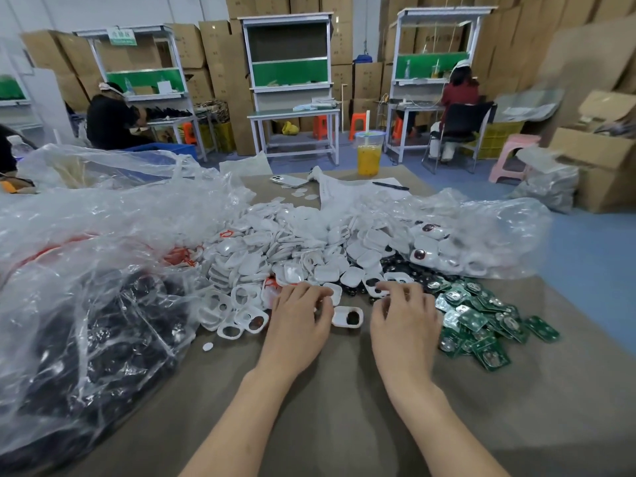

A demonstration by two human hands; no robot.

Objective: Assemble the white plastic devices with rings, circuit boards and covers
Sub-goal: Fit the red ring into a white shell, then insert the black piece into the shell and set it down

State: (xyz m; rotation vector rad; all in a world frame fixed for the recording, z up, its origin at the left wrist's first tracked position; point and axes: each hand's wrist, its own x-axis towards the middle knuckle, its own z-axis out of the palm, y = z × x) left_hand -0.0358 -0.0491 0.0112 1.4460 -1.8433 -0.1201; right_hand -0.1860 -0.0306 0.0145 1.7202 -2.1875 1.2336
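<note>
Low on the table [344, 390], I see both forearms stretched forward, left hand [299, 325] and right hand [404, 318] palm-down, fingers curled; whether either grip clamps anything I cannot tell. Between them lies a white shell [347, 316]; circuit boards [481, 325] right, white covers [292, 246] beyond.

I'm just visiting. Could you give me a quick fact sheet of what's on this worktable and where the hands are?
Middle: heap of white shells
Left hand: at the heap's near edge, grip unclear
Right hand: beside the green circuit boards, grip unclear
Between hands: single white shell with dark insert
Far edge: cup of orange drink
</note>
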